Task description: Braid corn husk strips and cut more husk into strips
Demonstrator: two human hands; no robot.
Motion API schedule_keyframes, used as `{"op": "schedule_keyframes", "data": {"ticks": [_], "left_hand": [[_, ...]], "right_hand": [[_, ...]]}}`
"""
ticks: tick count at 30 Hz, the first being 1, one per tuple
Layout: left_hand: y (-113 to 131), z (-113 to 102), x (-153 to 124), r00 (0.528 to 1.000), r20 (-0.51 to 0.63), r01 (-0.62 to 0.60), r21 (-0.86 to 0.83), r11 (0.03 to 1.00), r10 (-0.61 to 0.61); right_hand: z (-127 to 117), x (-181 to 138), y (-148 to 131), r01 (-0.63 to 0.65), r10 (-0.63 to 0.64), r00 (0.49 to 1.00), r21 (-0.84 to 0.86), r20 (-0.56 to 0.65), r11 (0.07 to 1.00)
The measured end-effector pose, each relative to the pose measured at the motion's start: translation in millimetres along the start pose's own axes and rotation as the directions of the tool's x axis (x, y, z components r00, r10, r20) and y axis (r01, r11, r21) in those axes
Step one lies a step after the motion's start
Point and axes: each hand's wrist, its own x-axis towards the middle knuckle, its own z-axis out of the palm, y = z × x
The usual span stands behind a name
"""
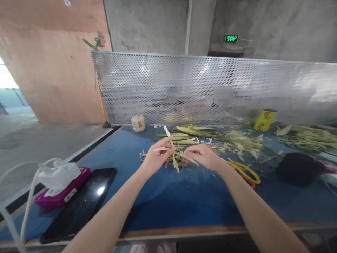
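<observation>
At the centre of the frame, the left hand point(154, 158) pinches two crossed pale strips point(175, 164) between thumb and fingers; the right hand point(205, 156) curls beside them, and from where I stand I cannot tell whether it grips. Green husks point(195, 132) lie just beyond, a yellow ring point(257, 177) at right, a black slab point(84, 196) at lower left.

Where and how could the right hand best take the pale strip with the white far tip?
Probably pinch the pale strip by its near end, from the right: it is narrow, that end juts free past the left hand, and the right hand is on that side.
</observation>
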Motion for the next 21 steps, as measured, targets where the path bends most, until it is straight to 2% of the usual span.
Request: {"op": "schedule_keyframes", "data": {"ticks": [3, 4, 6, 10, 13, 17, 21], "left_hand": [[-4.5, 3.6, -2.2, 0.993, 0.115, 0.011, -0.009, 1.000, -0.010], [-5.9, 5.4, -3.4, 0.988, 0.156, 0.028, -0.033, 0.999, -0.023], [-7.8, 9.3, -5.9, 0.978, 0.202, 0.069, -0.092, 0.993, -0.049], [-7.2, 14.8, -9.1, 0.982, 0.165, 0.119, -0.147, 0.982, -0.094], [-4.3, 17.1, -9.8, 0.984, 0.132, 0.146, -0.208, 0.967, -0.120], [-0.5, 18.4, -9.4, 0.974, 0.120, 0.221, -0.278, 0.935, -0.195], [0.1, 17.7, -9.7, 0.969, 0.158, 0.231, -0.305, 0.924, -0.190]], "right_hand": [[2.7, 3.1, 3.7, 0.007, -0.015, 0.981, -0.040, -0.193, 0.999], [4.7, 4.1, 4.2, 0.012, -0.022, 0.974, -0.045, -0.226, 0.999], [10.3, 5.9, 4.3, 0.013, -0.009, 0.977, 0.016, -0.214, 1.000], [20.8, 8.1, 3.9, -0.039, 0.082, 0.989, 0.323, -0.122, 0.946], [22.6, 8.8, 4.4, -0.013, 0.098, 0.982, 0.455, -0.164, 0.891], [21.7, 8.7, 4.6, 0.037, 0.107, 0.959, 0.486, -0.264, 0.873], [22.6, 8.6, 4.4, 0.088, 0.068, 0.935, 0.414, -0.347, 0.906]]}}
